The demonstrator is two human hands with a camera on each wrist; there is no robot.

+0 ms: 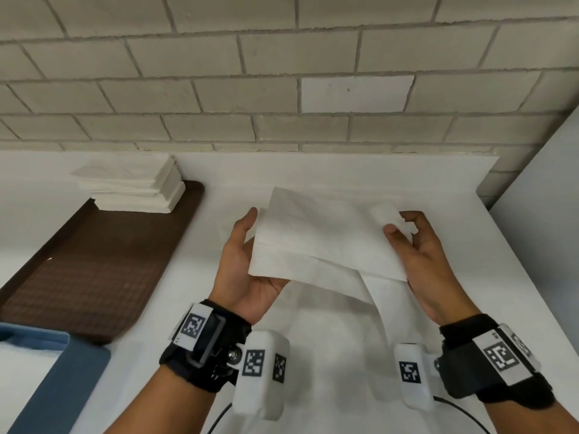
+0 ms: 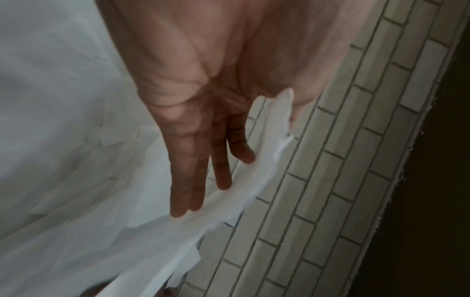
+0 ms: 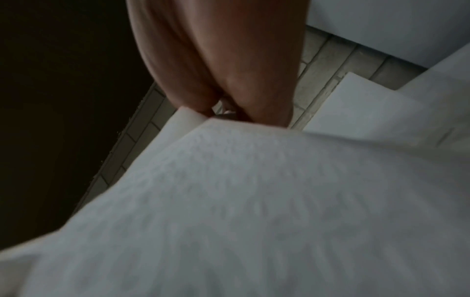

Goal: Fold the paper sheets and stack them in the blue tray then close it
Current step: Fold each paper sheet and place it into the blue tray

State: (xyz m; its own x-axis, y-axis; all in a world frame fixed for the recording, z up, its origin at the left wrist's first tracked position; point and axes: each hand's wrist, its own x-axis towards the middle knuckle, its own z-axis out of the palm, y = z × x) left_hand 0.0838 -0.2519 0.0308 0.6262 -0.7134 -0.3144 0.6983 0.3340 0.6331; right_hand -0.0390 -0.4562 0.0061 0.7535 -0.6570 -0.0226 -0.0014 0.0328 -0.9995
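Observation:
A white paper sheet (image 1: 322,239) is held in the air over the middle of the table, partly folded, with a flap hanging down toward me. My left hand (image 1: 244,255) lies palm-up under its left edge. The fingers (image 2: 195,170) are straight against the paper (image 2: 257,166), and the thumb stands beside the edge. My right hand (image 1: 416,245) pinches the sheet's right corner between thumb and fingertips. In the right wrist view the sheet (image 3: 254,201) fills the frame below the hand (image 3: 229,70). The blue tray (image 1: 72,380) sits at the near left with white inside.
A brown tray (image 1: 94,261) lies at the left with a stack of folded white paper (image 1: 134,186) at its far end. A brick wall (image 1: 282,73) runs behind the white-covered table (image 1: 313,355). The table's right edge (image 1: 513,239) runs close to my right hand.

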